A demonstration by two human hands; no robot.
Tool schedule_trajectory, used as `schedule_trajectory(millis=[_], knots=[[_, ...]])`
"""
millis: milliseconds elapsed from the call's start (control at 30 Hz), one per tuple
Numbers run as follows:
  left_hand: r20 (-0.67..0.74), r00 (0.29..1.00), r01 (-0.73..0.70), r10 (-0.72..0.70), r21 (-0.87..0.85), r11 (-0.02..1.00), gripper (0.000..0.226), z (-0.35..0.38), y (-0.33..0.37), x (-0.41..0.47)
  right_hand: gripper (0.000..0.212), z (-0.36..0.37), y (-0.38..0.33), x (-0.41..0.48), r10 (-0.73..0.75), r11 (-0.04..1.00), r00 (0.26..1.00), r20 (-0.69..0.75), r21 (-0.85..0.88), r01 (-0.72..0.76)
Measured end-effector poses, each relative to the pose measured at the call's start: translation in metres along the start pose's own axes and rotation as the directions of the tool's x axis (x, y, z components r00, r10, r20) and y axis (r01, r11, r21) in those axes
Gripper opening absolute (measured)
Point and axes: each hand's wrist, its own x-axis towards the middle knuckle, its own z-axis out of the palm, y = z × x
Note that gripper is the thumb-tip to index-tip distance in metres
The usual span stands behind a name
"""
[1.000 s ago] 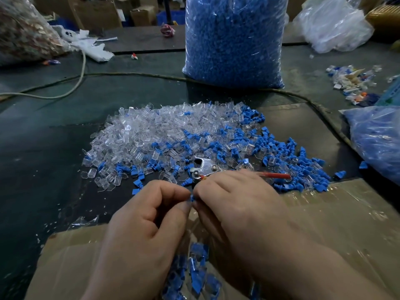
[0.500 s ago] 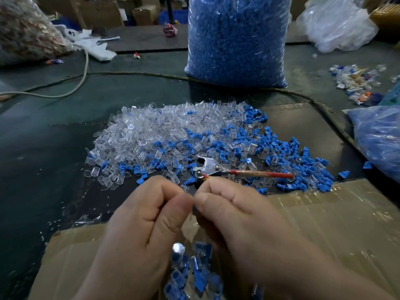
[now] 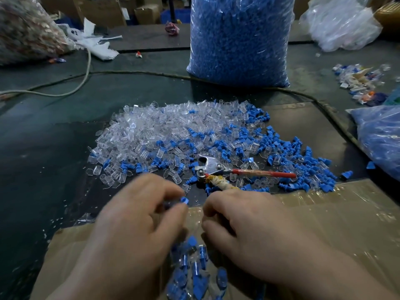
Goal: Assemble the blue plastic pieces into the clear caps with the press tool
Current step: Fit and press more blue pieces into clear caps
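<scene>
Though pressed together half a second earlier, now parted: left hand (image 3: 138, 215) pinching blue piece (image 3: 184, 200) just near-left of press tool (image 3: 208, 167); right hand (image 3: 244, 215) gripping its taped handle (image 3: 223, 184). Beyond tool: clear caps (image 3: 151, 128), bagged blue stock (image 3: 238, 40), dark table (image 3: 43, 148); cardboard (image 3: 324, 213) nearside.

Open passage: dark tabletop (image 3: 43, 152) left of the heap of clear caps (image 3: 151, 131), and taped cardboard (image 3: 335, 217) at near right. Obstructions: that heap with blue pieces (image 3: 285, 146) mixed in, straight ahead; press tool (image 3: 216, 167) at its near edge, red handle pointing right; tall blue sack (image 3: 238, 40) behind; cord (image 3: 86, 66) curving across the far table; blue bag (image 3: 383, 139) at the right edge.
</scene>
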Motion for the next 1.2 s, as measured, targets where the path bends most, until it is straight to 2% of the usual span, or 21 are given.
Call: schedule_trajectory(millis=[67,133,200,300,400,533,667,733,833,900,967,1033,1200], knots=[[-0.064,0.987,0.153,-0.147,0.108,0.982,0.033,0.003,-0.016,0.005,0.020,0.001,0.000,0.000,-0.041,0.998,0.999,0.006,-0.038,0.041],[-0.065,0.974,0.227,-0.218,0.266,0.937,0.054,0.008,-0.025,0.009,0.022,0.003,-0.001,0.000,-0.056,0.995,0.998,0.019,-0.077,0.057],[-0.035,0.974,0.220,-0.222,0.339,0.915,0.065,0.012,-0.019,0.010,0.024,0.004,-0.001,0.001,-0.050,0.995,0.999,0.022,-0.091,0.051],[0.057,0.986,0.122,-0.157,0.395,0.910,0.072,0.018,-0.013,0.011,0.027,0.005,0.001,0.002,-0.056,0.993,0.998,0.030,-0.106,0.059],[0.139,0.986,0.034,-0.093,0.376,0.926,0.064,0.022,-0.013,0.012,0.028,0.005,0.002,0.003,-0.045,0.995,0.999,0.025,-0.092,0.047],[0.180,0.983,-0.050,-0.021,0.385,0.922,0.053,0.023,-0.018,0.012,0.018,0.009,0.000,0.004,0.017,0.999,0.998,-0.063,-0.043,-0.020],[0.142,0.989,-0.087,0.042,0.324,0.942,0.026,0.025,-0.020,0.013,0.019,0.012,0.000,0.004,0.017,0.997,0.997,-0.080,-0.074,-0.023],[0.127,0.991,-0.077,0.042,0.285,0.955,0.018,0.026,-0.020,0.012,0.022,0.012,0.000,0.004,-0.005,0.994,0.999,-0.044,-0.113,0.000],[0.083,0.996,-0.035,0.017,0.228,0.973,0.011,0.028,-0.021,0.011,0.036,0.011,0.002,0.004,-0.022,0.994,0.999,-0.023,-0.104,0.020],[0.009,0.999,0.037,-0.038,0.132,0.991,0.010,0.029,-0.022,0.011,0.037,0.008,0.003,0.004,-0.001,1.000,0.997,-0.078,-0.015,0.000],[-0.067,0.991,0.114,-0.112,0.026,0.993,0.013,0.029,-0.022,0.010,0.033,0.007,0.005,0.003,0.038,0.994,0.981,-0.193,0.104,-0.018],[-0.111,0.985,0.134,-0.133,-0.006,0.991,0.012,0.030,-0.020,0.010,0.029,0.006,0.006,0.002,0.073,0.980,0.960,-0.269,0.196,-0.020],[-0.186,0.969,0.164,-0.160,0.008,0.986,0.014,0.028,-0.022,0.010,0.027,0.004,0.006,0.002,0.068,0.984,0.966,-0.249,0.179,-0.023]])
